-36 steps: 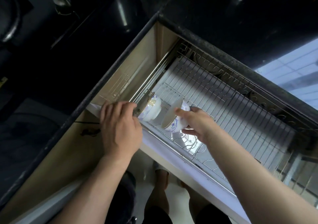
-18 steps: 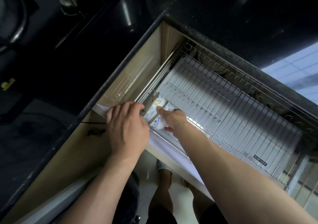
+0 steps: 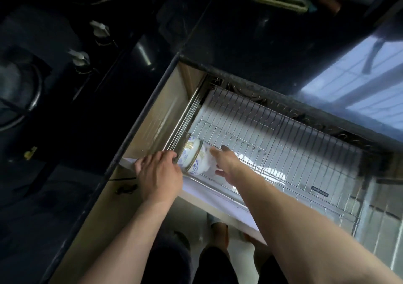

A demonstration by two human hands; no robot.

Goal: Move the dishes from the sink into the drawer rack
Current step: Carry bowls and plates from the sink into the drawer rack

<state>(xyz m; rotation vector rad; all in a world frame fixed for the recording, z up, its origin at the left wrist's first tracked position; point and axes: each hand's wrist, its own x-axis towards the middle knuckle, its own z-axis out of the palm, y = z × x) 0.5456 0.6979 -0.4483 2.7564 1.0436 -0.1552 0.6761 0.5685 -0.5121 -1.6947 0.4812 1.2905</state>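
The pulled-out drawer rack lay open beneath the dark surface, its wire grid running from the near left corner away to the far right. Two blue-and-white patterned bowls with gold trim stood on edge, nested one against the other, in the near left corner of the rack, close to its side rails.

The left hand rested on the near left corner of the drawer, its fingers curled over the front edge and the rail, just beside the bowls. The right hand reached in from the right and touched the nearer bowl; its fingers looked relaxed and spread rather than clamped, though blur there hid the exact contact.

A small label sat on the front wire of the rack, well to the right. On the dark surface at far left, two pale knobs showed beside a stove ring. Below the drawer front, the person's legs and the pale floor were visible.
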